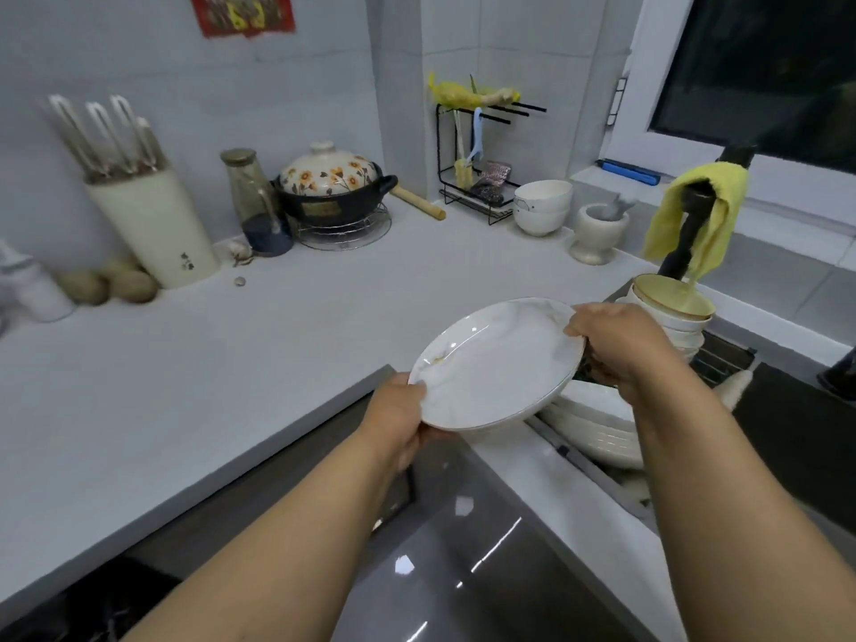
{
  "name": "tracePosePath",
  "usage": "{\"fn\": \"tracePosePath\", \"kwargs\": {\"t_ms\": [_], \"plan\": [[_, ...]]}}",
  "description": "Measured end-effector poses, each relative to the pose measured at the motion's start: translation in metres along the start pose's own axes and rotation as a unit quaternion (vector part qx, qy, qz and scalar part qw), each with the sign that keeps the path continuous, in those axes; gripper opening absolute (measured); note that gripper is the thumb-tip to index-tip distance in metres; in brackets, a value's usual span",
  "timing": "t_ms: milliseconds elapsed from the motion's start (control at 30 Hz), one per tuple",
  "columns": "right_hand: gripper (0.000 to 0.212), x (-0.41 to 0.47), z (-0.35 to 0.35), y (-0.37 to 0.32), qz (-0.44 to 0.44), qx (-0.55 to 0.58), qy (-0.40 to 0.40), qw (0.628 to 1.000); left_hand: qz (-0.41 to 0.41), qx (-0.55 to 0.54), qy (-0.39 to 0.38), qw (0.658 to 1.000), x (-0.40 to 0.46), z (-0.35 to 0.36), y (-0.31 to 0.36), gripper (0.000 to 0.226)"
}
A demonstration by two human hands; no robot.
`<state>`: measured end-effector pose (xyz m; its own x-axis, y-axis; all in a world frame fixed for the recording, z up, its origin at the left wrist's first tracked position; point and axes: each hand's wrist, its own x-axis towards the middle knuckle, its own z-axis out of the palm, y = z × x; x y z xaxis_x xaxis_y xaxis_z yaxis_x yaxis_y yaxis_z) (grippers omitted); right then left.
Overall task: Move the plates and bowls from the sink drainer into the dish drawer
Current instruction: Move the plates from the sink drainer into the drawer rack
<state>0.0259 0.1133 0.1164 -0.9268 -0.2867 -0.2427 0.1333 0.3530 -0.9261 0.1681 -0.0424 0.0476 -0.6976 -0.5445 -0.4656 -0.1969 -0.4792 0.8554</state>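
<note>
While both hands, left hand [402, 412] and right hand [613, 345], grip a white plate [495, 366] with curled fingers, a pale table [194, 354] wraps a tiled kitchen corner.

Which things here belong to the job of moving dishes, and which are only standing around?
Belong to the job:
- plate, held by left hand and right hand
- stacked plates in the drainer
- stacked bowls in the drainer

Only standing around:
- knife block
- flowered pot
- mortar
- yellow cloth
- two white bowls on the counter
</note>
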Motion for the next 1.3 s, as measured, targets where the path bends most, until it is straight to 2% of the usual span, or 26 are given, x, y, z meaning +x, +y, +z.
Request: {"fn": "tracePosePath", "kwargs": {"t_ms": [133, 200, 333, 467, 600, 700, 867, 933, 1033, 1100, 1200, 1300], "plan": [[0.016, -0.033, 0.055, -0.009, -0.005, 0.015, -0.107, 0.994, 0.027, -0.012, 0.064, 0.998, -0.035, -0.064, 0.004, 0.031], [0.021, -0.053, 0.083, -0.009, 0.011, 0.018, -0.18, 0.983, 0.033, -0.029, 0.101, 0.994, -0.054, -0.1, 0.0, 0.028], [0.03, -0.095, 0.143, -0.007, 0.06, 0.073, -0.354, 0.931, 0.044, -0.049, 0.173, 0.983, -0.103, -0.168, -0.012, 0.027], [0.031, -0.147, 0.207, -0.006, 0.093, 0.08, -0.44, 0.89, 0.047, -0.061, 0.236, 0.969, -0.16, -0.239, -0.03, 0.025], [0.037, -0.21, 0.269, 0.001, 0.11, 0.063, -0.484, 0.866, 0.018, -0.123, 0.324, 0.938, -0.212, -0.312, -0.055, 0.02], [0.04, -0.261, 0.311, 0.009, 0.109, 0.039, -0.506, 0.855, 0.003, -0.169, 0.357, 0.919, -0.256, -0.355, -0.072, 0.018], [0.035, -0.349, 0.371, 0.025, 0.124, -0.004, -0.534, 0.836, -0.007, -0.172, 0.438, 0.882, -0.329, -0.424, -0.101, 0.03], [0.028, -0.382, 0.392, 0.034, 0.132, -0.02, -0.545, 0.828, -0.011, -0.139, 0.485, 0.863, -0.355, -0.455, -0.114, 0.032], [0.005, -0.425, 0.421, 0.05, 0.144, -0.041, -0.557, 0.817, -0.018, -0.031, 0.545, 0.838, -0.393, -0.5, -0.136, 0.031], [0.002, -0.449, 0.439, 0.06, 0.159, -0.042, -0.564, 0.809, -0.041, 0.024, 0.572, 0.819, -0.415, -0.527, -0.152, 0.047], [0.024, -0.475, 0.469, 0.076, 0.17, -0.05, -0.569, 0.803, -0.101, 0.087, 0.607, 0.783, -0.438, -0.554, -0.173, 0.062], [0.031, -0.496, 0.503, 0.094, 0.147, -0.082, -0.579, 0.798, -0.122, 0.103, 0.62, 0.768, -0.454, -0.569, -0.191, 0.071]]}}
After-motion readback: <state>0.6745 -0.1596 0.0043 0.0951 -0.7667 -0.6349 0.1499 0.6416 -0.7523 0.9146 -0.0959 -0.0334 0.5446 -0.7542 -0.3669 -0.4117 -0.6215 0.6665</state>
